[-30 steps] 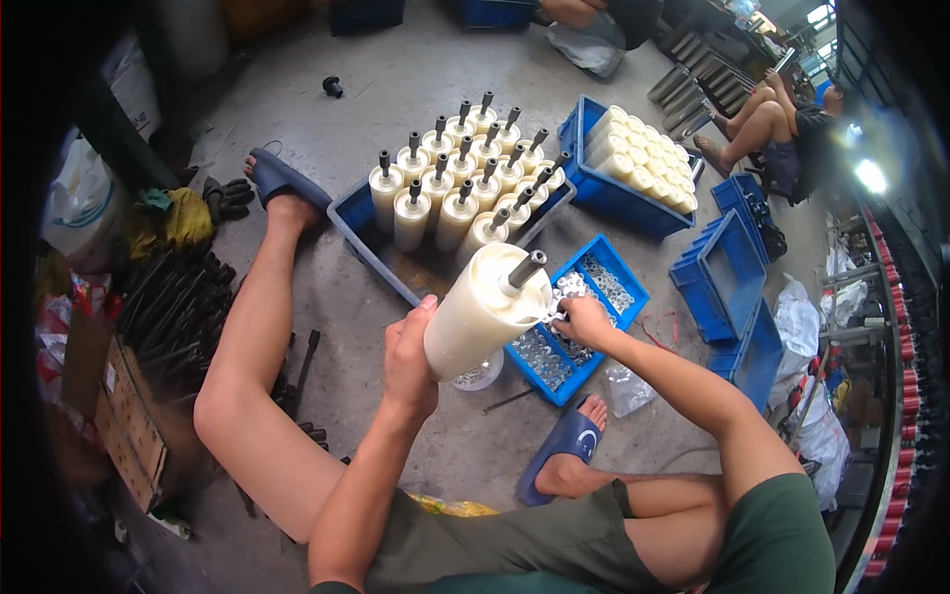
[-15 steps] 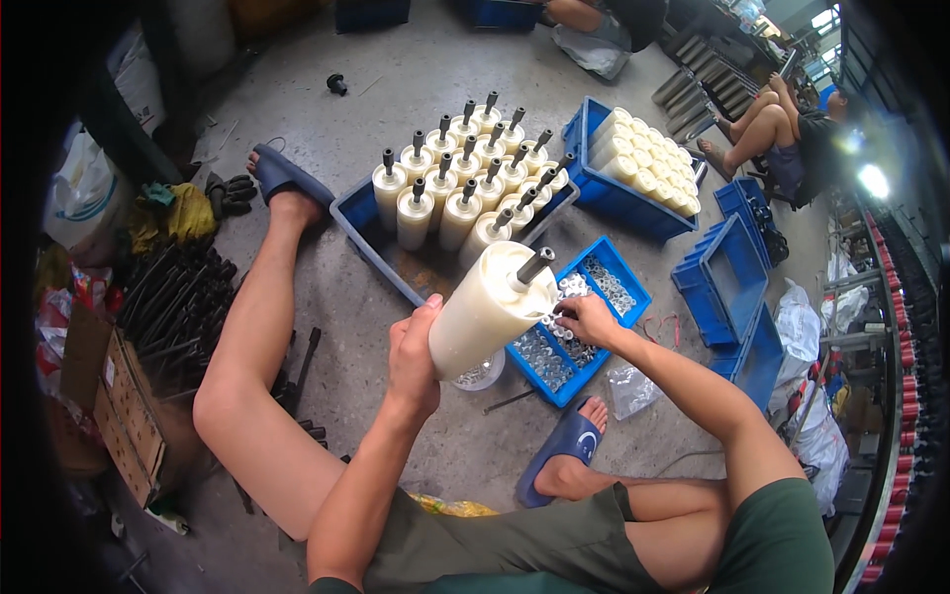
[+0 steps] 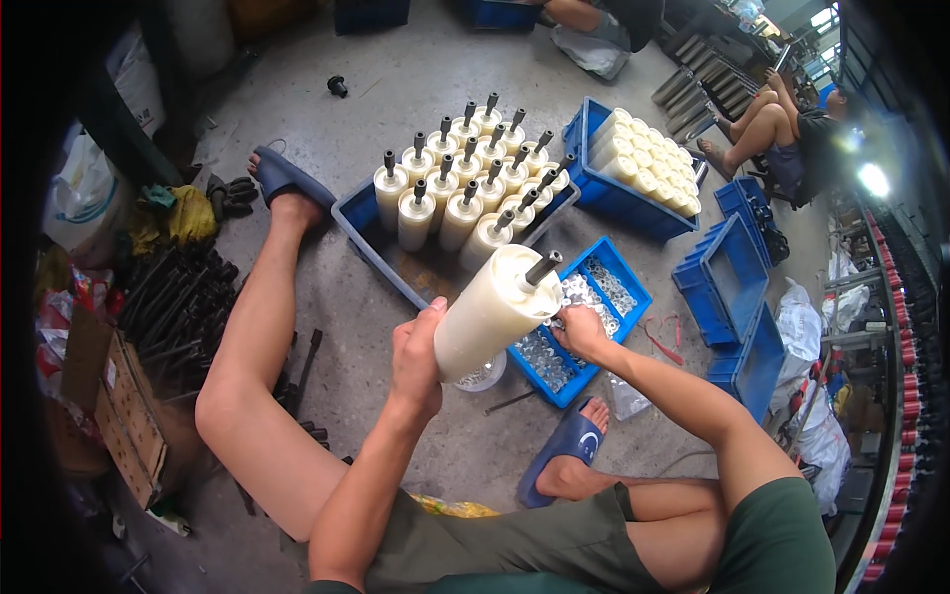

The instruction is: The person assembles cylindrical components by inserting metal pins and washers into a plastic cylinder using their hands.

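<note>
A thick cream plastic roller [image 3: 490, 319] with a dark metal shaft sticking out of its upper end is gripped in my left hand [image 3: 417, 358]. It leans to the upper right. My right hand [image 3: 582, 333] is beside the roller's upper end, over a blue divided tray [image 3: 642, 300] of small metal and white parts. Its fingers are curled together, and whatever they hold is hidden. Partly behind the roller stands a clear round tub [image 3: 487, 376] of small parts.
Ahead, a blue crate [image 3: 374, 255] holds several upright rollers with shafts. Another blue crate [image 3: 633, 220] is packed with cream rollers. Blue bins [image 3: 727, 267] stand at right, near a seated person [image 3: 782, 134]. Dark shafts [image 3: 178, 307] lie piled at left.
My right hand has drawn slightly down and left, its fingers curling in beside the roller's end. The roller in my left hand has shifted a little to the right.
</note>
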`<move>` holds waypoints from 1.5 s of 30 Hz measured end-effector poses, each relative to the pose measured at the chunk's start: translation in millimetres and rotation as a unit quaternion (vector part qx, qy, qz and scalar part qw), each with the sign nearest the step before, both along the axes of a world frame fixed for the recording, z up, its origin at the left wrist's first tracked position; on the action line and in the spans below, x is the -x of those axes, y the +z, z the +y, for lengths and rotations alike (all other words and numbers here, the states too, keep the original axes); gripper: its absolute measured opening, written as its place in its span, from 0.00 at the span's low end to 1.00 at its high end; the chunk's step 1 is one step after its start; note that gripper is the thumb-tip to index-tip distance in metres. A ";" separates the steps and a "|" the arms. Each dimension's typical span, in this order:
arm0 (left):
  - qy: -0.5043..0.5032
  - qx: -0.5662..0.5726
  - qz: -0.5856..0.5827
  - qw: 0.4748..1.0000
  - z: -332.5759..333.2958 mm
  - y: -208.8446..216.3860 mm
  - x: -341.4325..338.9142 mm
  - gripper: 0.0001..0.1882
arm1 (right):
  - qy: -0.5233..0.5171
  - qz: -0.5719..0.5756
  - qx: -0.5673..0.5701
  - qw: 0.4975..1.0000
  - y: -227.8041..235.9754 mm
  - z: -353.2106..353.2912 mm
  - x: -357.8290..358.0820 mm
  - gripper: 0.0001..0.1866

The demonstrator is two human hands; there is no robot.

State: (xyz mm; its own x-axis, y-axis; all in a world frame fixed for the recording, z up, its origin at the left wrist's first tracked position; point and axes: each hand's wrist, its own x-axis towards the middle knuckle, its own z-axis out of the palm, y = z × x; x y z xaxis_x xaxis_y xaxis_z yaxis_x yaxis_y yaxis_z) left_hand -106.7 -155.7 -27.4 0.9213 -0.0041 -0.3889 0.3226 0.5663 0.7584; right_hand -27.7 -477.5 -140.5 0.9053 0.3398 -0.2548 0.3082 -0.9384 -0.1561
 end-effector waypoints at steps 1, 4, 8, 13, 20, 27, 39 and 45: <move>0.001 0.000 0.001 1.000 0.2 -2.1 -0.2 0.21 | -0.012 0.011 0.003 1.000 2.0 3.4 -0.3 0.13; 0.024 -0.012 -0.003 1.000 1.6 2.0 -0.1 0.21 | 0.029 -0.007 -0.036 0.999 16.4 7.6 -8.9 0.13; 0.009 -0.060 -0.031 0.998 4.2 -3.3 -3.6 0.23 | 0.015 -0.032 -0.238 0.971 112.0 14.7 -33.6 0.14; 0.014 -0.097 -0.018 0.995 12.5 -8.6 -0.5 0.22 | 0.094 0.068 -0.434 0.893 261.9 75.7 -28.2 0.12; 0.016 -0.102 -0.020 0.994 3.3 -2.5 -0.5 0.22 | 0.243 -0.012 -0.324 0.914 312.6 85.0 -16.5 0.09; 0.055 -0.170 -0.049 0.983 -2.5 -3.2 2.4 0.21 | 0.259 -0.006 -0.267 0.928 321.7 80.8 -11.0 0.10; 0.056 -0.161 -0.083 0.982 -0.8 5.8 3.7 0.22 | 0.277 -0.060 -0.321 0.903 293.2 89.5 1.6 0.14; -0.045 0.006 -0.005 0.999 -7.9 1.0 0.0 0.22 | 0.257 -0.015 -0.358 0.898 314.3 101.4 -3.7 0.16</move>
State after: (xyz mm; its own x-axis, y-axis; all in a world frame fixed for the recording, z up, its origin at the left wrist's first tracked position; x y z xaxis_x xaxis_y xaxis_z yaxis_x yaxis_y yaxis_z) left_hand -106.7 -163.5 -26.4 0.9210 -0.0924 -0.3784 0.3649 0.5446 0.7552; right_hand -24.0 -376.1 173.8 0.5847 0.7818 0.2168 0.6861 -0.3339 -0.6463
